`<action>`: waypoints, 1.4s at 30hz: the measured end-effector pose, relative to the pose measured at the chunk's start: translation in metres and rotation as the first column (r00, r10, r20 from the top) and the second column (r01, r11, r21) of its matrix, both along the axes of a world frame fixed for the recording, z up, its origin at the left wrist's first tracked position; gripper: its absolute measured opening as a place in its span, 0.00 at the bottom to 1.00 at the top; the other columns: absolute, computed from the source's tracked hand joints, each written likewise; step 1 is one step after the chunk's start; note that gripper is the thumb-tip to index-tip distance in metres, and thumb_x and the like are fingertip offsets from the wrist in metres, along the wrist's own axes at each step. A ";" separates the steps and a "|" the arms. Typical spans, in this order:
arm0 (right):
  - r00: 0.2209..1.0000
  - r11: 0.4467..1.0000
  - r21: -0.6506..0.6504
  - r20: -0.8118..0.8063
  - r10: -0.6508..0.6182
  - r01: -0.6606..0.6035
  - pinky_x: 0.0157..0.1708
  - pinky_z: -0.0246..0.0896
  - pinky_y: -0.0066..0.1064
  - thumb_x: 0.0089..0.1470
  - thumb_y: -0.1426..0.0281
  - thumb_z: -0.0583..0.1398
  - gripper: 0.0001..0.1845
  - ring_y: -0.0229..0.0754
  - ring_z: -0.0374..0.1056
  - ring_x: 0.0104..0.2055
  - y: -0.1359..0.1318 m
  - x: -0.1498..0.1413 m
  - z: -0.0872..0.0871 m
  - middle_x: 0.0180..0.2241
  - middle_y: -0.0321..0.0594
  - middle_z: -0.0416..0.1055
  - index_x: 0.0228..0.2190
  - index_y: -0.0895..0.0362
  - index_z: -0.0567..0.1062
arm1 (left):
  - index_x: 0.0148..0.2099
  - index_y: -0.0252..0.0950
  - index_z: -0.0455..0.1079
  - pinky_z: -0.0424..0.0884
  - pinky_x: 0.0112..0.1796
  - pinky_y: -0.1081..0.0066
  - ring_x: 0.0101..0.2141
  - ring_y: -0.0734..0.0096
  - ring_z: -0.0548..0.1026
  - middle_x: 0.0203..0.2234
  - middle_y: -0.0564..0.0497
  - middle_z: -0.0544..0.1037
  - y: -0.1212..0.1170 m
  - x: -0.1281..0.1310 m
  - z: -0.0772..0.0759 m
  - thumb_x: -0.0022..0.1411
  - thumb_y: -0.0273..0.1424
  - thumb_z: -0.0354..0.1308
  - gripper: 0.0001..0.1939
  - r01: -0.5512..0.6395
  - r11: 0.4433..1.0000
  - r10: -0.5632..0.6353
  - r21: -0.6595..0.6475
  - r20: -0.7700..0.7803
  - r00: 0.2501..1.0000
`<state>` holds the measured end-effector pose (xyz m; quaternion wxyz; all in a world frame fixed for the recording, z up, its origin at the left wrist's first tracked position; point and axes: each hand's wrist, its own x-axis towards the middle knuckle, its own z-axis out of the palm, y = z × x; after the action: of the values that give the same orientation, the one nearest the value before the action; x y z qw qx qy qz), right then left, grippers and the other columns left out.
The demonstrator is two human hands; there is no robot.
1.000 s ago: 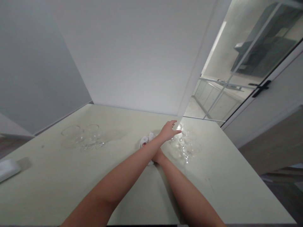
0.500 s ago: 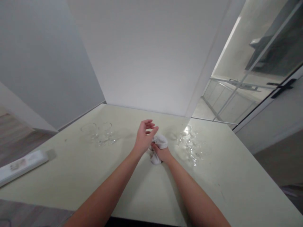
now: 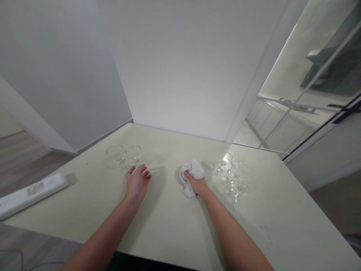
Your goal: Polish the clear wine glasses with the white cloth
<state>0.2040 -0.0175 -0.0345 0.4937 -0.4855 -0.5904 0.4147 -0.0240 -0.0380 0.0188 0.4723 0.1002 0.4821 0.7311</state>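
Observation:
Bunched on the table under my right hand is a white cloth; my fingers are closed around it. My left hand has its fingers apart, holds nothing, and is just on the near side of two clear glasses. One clear glass stands at the far left, and the second clear glass is right beside it. Their lower parts are blurred and partly behind my fingers. To the right of the cloth is a tight cluster of several clear glasses, too glary to separate one from another.
The pale table meets a white wall at the back. A long white box-like item lies along the table's left edge. A glass-paned door stands beyond the back right, with a dark handle.
My left hand has moved left and toward me, away from the cloth to the two glasses. My right hand stays on the cloth. The view has shifted slightly.

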 end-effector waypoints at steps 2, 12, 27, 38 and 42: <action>1.000 1.000 0.001 -0.005 0.008 -0.008 0.68 0.41 0.46 0.53 0.56 0.62 0.21 0.46 0.64 0.61 0.000 0.000 -0.001 0.53 0.43 0.74 0.46 0.52 0.77 | 0.47 0.43 0.56 0.66 0.25 0.76 0.23 0.78 0.71 0.31 0.57 0.72 0.005 -0.004 -0.001 0.49 0.23 0.63 0.26 -0.002 1.000 0.002 -0.012 0.007 1.000; 1.000 1.000 0.018 -0.021 0.010 -0.009 0.68 0.42 0.46 0.51 0.55 0.63 0.22 0.47 0.66 0.59 0.000 0.001 0.000 0.51 0.42 0.75 0.45 0.51 0.77 | 0.46 0.42 0.63 0.65 0.26 0.79 0.21 0.81 0.69 0.27 0.58 0.71 0.032 -0.020 -0.010 0.48 0.23 0.63 0.23 0.045 0.999 -0.047 -0.029 -0.080 0.996; 0.887 0.986 -0.151 -0.443 -0.133 0.072 0.62 0.57 0.46 0.47 0.52 0.62 0.27 0.54 0.68 0.58 0.010 0.008 -0.007 0.51 0.47 0.76 0.43 0.57 0.78 | 0.31 0.40 0.75 0.70 0.43 0.65 0.37 0.61 0.74 0.32 0.48 0.77 0.028 0.055 0.009 0.52 0.35 0.66 0.06 0.577 0.813 -0.146 0.081 -0.930 0.336; 0.603 0.975 -0.218 -0.785 -0.142 -0.054 0.53 0.66 0.38 0.51 0.53 0.61 0.20 0.48 0.73 0.48 0.013 -0.002 0.002 0.38 0.42 0.80 0.35 0.57 0.79 | 0.36 0.37 0.72 0.69 0.42 0.66 0.37 0.65 0.73 0.33 0.47 0.77 0.019 0.074 -0.015 0.62 0.34 0.58 0.06 0.735 0.667 0.166 0.123 -0.986 0.014; 0.567 0.968 -0.248 -0.803 -0.185 -0.035 0.51 0.67 0.39 0.52 0.44 0.57 0.27 0.48 0.74 0.47 0.010 -0.002 0.011 0.41 0.41 0.80 0.38 0.54 0.78 | 0.26 0.36 0.62 0.65 0.31 0.72 0.26 0.74 0.67 0.23 0.53 0.69 0.008 0.078 -0.016 0.65 0.35 0.55 0.15 0.797 0.594 -0.015 0.108 -0.989 0.145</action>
<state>0.2017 -0.0075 -0.0232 0.6666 -0.3175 -0.2190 0.6379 0.0541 -0.0296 0.0031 0.2251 0.7961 0.3251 0.4581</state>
